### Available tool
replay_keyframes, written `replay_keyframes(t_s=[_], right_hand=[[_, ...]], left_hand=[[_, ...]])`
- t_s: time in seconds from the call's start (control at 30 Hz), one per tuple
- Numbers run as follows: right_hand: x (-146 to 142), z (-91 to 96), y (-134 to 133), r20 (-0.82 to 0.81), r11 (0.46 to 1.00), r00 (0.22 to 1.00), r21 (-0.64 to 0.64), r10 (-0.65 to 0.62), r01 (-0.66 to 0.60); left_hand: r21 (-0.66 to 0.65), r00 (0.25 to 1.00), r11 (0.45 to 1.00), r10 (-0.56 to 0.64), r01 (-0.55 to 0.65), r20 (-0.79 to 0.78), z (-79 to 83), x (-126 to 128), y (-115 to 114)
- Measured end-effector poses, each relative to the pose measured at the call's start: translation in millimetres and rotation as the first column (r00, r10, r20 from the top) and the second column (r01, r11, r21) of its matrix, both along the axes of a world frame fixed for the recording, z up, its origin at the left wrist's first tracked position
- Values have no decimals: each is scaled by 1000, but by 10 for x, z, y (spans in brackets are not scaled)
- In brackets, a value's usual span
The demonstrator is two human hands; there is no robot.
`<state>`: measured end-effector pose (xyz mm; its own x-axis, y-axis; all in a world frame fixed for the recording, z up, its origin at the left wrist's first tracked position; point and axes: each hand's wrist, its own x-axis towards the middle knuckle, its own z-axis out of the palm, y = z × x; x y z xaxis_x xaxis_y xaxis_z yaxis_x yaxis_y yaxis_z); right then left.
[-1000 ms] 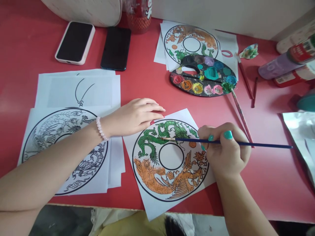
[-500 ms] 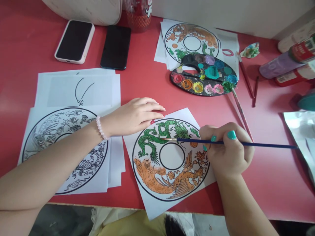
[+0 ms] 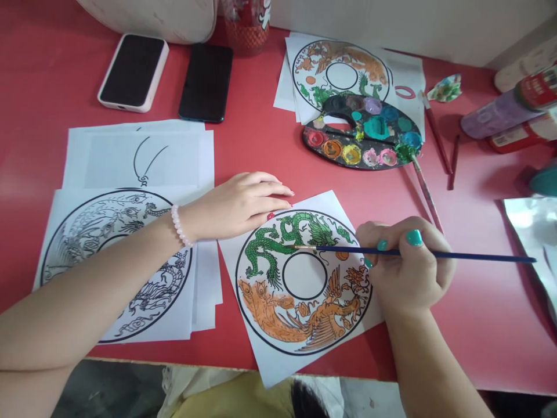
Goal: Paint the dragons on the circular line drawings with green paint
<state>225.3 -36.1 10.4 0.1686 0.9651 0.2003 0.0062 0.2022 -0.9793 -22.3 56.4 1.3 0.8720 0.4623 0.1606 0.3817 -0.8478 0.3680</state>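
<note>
My right hand point(image 3: 407, 264) is closed around a thin blue paintbrush point(image 3: 470, 256), held level above a sheet of paper point(image 3: 272, 371). The brush tip is at the green dragon point(image 3: 272, 247), near the inner ring; contact with the paper is hard to tell. Below the ring, a phoenix point(image 3: 278, 316) is painted orange. My left hand point(image 3: 246, 203), with a pink bead bracelet point(image 3: 177, 226) at the wrist, lies flat with fingers stretched out. Its thumb rests at the upper left edge of that sheet. Under the left forearm lies an unpainted dragon-and-phoenix print point(image 3: 174, 307).
A black paint palette point(image 3: 313, 148) holds several colours; a brush point(image 3: 429, 197) leans on it. Behind lies another part-painted print point(image 3: 342, 49). Two phones point(image 3: 133, 72) lie at the back left. Paint bottles point(image 3: 487, 116), red brushes point(image 3: 436, 133) and a silver packet point(image 3: 528, 215) are at right.
My right hand and the blue brush have shifted slightly right, the tip staying by the dragon's body. My left hand rests as before. The whole view has shifted a little.
</note>
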Motion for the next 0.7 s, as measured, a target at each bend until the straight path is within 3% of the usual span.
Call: replay_keyframes(t_s=[0.7], right_hand=[[9, -2, -2, 58, 1000, 998, 9, -18, 18]], left_hand=[[-25, 1000, 1000, 9, -9, 11, -2, 6, 3]])
